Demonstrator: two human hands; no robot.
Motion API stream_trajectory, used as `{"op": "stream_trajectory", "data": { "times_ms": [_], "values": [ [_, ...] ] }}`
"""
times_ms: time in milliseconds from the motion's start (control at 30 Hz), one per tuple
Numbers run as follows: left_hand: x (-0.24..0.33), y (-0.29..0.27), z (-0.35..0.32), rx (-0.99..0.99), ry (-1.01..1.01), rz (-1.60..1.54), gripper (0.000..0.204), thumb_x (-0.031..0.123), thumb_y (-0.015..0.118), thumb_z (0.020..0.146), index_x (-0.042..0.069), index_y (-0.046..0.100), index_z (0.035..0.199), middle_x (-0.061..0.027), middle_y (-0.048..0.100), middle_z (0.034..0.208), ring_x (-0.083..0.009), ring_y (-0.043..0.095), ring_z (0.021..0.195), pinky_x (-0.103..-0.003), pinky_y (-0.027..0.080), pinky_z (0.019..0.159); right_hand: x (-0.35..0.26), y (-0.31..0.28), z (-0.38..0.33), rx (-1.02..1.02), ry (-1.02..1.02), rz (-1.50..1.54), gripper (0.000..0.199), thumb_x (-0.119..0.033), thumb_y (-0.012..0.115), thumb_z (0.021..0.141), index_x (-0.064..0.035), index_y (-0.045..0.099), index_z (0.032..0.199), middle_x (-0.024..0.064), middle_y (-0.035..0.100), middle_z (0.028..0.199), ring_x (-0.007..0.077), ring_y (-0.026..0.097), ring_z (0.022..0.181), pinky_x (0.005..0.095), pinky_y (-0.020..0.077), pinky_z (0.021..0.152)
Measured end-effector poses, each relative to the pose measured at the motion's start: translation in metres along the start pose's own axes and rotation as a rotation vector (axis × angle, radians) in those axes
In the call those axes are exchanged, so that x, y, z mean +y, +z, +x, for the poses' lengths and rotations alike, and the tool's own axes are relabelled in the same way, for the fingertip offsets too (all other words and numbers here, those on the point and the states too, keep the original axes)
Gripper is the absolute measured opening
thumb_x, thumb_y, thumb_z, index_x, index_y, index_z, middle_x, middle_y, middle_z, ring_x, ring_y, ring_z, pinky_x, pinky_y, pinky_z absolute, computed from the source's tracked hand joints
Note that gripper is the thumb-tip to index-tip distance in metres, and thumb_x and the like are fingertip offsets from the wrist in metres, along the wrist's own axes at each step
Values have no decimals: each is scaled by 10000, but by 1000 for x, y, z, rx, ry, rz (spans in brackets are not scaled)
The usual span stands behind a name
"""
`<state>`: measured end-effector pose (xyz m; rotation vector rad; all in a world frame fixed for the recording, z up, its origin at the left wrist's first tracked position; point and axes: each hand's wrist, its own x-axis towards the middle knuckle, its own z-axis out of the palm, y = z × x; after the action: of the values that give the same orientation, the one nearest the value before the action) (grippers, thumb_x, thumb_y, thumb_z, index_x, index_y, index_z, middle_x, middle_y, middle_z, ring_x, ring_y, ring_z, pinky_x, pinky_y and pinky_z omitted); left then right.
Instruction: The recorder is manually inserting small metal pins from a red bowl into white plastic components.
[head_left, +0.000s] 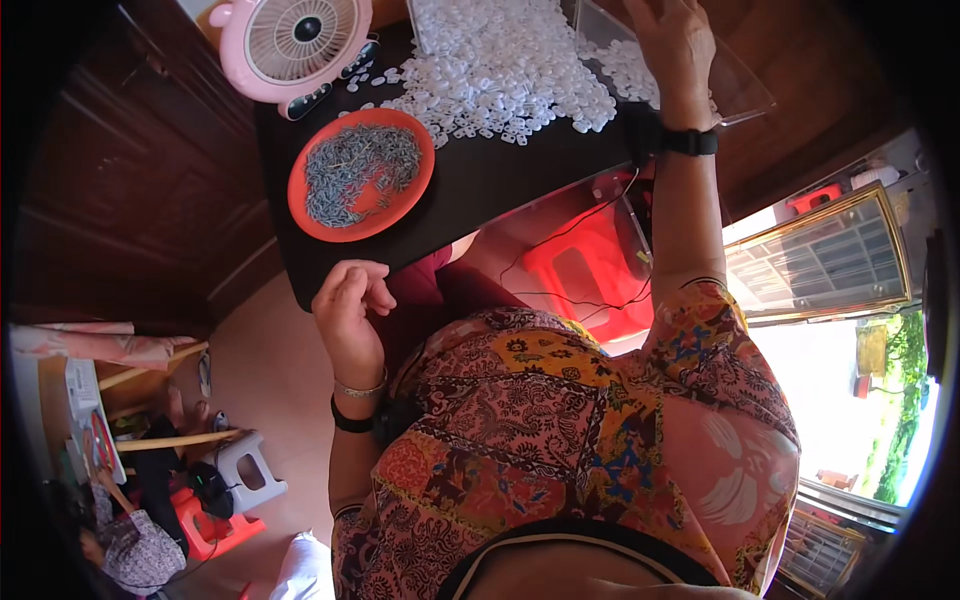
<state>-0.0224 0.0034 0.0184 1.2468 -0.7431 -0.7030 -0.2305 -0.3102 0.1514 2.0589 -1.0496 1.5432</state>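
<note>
Two hands: the left hand [348, 310] loosely curled, released; the right hand's [682, 45] grip I cannot tell. Small, oval white pieces [500, 60] heap on a black table [480, 180] beside an orange plate [340, 234] of grey screws [335, 165], above pinkish floor [290, 400].

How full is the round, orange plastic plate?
Partly full: small, slender grey pieces cover most of the round orange plate, but a bare orange patch shows.

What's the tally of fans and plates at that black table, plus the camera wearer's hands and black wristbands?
Pink fan: 1
Orange plate: 1
Hands (left hand, right hand): 2
Black wristbands: 2
Total: 6
</note>
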Motion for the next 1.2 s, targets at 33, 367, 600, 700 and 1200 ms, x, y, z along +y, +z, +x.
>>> {"op": "stream_trajectory", "data": {
  "times_ms": [33,367,600,700,1200],
  "values": [
    [-1,1,1,-12,-10,5,295,199,412,957,-20,595,885,-45,507,639,-119,482,585,-239,365,563,13,14,-7,-74,-43,90,279,-227,660,814,-65,670,1041,135,663,1015,299,629,910,372,492,784],
    [3,1,-4,-9,-40,22,261,187,468,923,-5,626,842,-19,540,633,-88,503,578,-210,369,533,-71,92,-102,-940,-381,474,166,-205,661,765,-95,707,881,116,649,850,315,615,851,410,491,771],
    [-1,0,-5,-5,-46,21,264,190,466,924,-2,626,839,-16,541,634,-89,506,571,-210,371,525,-85,107,-120,-954,-394,436,189,-256,657,770,-104,706,872,111,653,857,310,622,851,412,500,764],
    [-2,-2,-5,-11,-45,24,264,191,466,924,0,627,837,-14,542,634,-87,505,570,-208,370,525,-88,106,-122,-924,-467,334,175,-240,643,780,-97,700,864,118,654,849,312,625,839,418,503,749],
    [0,6,10,-31,-65,50,246,189,471,927,3,623,874,-7,534,635,-66,486,573,-199,359,525,-125,47,-119,-1302,311,1420,166,-157,589,922,5,613,892,-33,588,801,51,518,776,221,419,725]
  ]
}}
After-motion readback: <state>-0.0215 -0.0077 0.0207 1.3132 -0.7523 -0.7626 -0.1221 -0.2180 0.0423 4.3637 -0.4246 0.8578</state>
